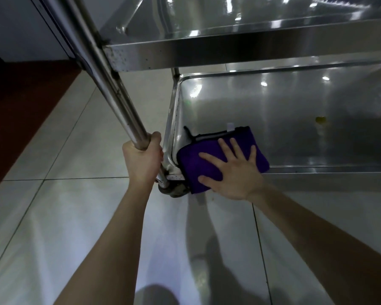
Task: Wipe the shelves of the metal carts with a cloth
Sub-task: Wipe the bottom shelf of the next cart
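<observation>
Hands come first, nearest the camera. The right hand lies flat and spread, fingers straight, pressing on the purple cloth. The left hand sits just beside it, fingers wrapped tight around the cart's upright post. That hand looks to be steadying the cart, so the wiping falls to the right hand alone.

The cloth is directly under the right palm and fingers, folded. Its near end hangs over the near rim, beside the caster, and its far end lies on the lower shelf, in the corner nearest the post. A raised lip runs just left of the thumb and another passes under the heel of the hand, so a stroke has no room leftward or back toward the wrist.

The open way is beyond the fingertips and off to the right, where the shelf's long axis runs as bare steel. A small yellowish speck lies out there, well apart from the fingertips, ahead and to the right. It seems the natural target for a sweep.

The upper shelf overhangs farther on, above the hand. A long forward reach would probably need the forearm kept low.
</observation>
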Demonstrator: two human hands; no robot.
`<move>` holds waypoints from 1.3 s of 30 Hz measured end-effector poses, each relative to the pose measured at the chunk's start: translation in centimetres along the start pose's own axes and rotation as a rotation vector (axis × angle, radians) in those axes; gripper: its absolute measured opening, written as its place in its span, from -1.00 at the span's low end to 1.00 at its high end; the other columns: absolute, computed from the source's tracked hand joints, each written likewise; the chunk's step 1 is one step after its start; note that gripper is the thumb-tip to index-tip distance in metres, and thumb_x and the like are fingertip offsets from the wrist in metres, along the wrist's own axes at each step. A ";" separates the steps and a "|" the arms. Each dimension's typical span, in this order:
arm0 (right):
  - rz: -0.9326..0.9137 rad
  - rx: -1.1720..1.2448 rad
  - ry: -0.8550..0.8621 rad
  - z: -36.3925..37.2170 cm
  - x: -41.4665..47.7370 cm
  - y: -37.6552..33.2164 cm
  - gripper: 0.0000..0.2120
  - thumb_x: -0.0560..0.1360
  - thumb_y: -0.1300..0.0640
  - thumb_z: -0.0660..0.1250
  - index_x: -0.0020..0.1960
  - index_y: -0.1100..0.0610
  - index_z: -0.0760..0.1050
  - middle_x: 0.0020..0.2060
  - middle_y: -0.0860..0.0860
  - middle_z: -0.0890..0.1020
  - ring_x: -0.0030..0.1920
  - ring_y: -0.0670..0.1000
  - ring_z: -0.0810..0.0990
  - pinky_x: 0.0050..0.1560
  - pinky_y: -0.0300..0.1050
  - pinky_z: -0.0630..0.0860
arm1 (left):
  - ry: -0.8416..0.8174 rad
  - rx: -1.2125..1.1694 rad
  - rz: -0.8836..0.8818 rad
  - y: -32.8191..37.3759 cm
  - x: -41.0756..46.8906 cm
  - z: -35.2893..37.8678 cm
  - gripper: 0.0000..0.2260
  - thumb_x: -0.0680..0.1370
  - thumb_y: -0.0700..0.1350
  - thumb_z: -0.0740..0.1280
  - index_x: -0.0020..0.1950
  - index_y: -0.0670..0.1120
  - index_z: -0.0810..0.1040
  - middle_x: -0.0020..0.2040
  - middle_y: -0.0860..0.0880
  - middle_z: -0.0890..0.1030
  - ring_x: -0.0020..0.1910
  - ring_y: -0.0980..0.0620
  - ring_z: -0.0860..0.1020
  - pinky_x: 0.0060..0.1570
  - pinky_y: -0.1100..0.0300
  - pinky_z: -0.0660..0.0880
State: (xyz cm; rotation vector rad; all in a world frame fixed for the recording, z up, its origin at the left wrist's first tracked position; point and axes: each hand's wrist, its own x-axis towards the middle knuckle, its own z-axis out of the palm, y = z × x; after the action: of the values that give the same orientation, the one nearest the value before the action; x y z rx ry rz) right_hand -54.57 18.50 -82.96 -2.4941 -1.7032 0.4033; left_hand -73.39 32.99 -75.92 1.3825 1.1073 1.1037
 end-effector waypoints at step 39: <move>0.411 -0.021 0.040 -5.0 2.9 20.8 -0.10 0.40 -0.72 -0.29 0.67 -0.43 -0.27 0.73 0.06 -0.30 0.70 0.28 -0.36 0.46 0.63 -0.42 | -0.032 0.572 0.524 -2.0 -13.3 10.6 -0.70 0.68 0.17 0.32 0.16 -0.04 0.43 0.12 0.06 0.41 0.11 -0.04 0.44 0.15 0.08 0.37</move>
State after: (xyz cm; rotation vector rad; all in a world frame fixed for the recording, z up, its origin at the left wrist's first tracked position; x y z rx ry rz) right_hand -33.47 13.74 -83.27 -2.8420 -1.1770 0.3622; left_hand -65.28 18.34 -79.55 2.2252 1.1143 1.1609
